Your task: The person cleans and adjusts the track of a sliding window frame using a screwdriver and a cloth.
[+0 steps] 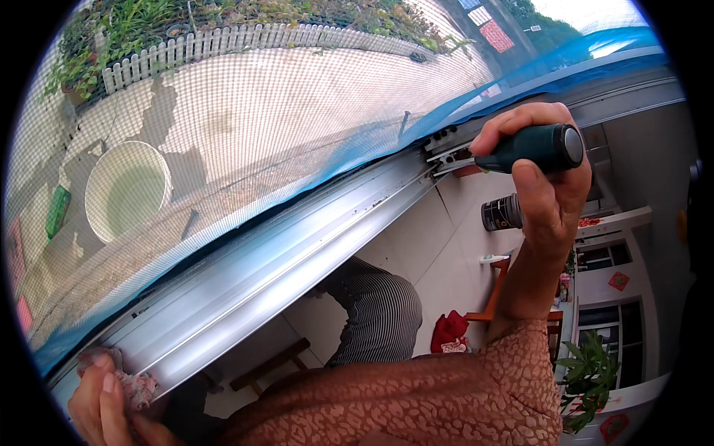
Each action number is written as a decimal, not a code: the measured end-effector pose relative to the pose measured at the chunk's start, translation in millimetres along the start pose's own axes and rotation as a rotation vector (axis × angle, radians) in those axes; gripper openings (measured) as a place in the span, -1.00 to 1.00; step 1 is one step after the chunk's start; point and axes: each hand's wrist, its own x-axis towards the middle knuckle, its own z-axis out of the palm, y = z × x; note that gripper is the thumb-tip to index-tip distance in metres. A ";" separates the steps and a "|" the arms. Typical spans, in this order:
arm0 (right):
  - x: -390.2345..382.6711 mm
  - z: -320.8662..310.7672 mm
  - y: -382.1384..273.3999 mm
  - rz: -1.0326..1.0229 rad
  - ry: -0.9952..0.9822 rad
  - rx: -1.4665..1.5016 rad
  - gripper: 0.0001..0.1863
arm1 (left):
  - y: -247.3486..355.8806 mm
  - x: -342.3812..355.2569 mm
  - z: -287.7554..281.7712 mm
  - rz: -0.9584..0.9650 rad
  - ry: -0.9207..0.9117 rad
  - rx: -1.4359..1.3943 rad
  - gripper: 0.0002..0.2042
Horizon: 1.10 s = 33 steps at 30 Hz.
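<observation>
My right hand [547, 175] is wrapped round a tool with a thick dark green handle [532, 149], which has a black collar and a grey end cap. It points at the right end of a silver aluminium window track [282, 260]; its working tip is hidden, so its kind does not show. At the track's lower left end, my left hand [104, 401] grips a crumpled greyish-pink rag [137, 388] against the metal. Dark specks of dirt lie in the grooves. Blue-edged mesh screen [297, 111] runs along the far side of the track.
Beyond the mesh are a white bucket [128, 192], a low white picket fence [245, 41] and plants. Indoors, a dark canister [500, 213], a red cloth item [450, 332], a wooden stool [269, 364] and a potted plant [591, 372] stand about the tiled floor. My striped-trousered knee is below the track.
</observation>
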 end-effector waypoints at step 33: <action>-27.5 -25.5 31.0 -0.101 0.274 0.256 -0.65 | 7.6 -12.6 -17.5 -0.186 -0.125 0.043 -0.57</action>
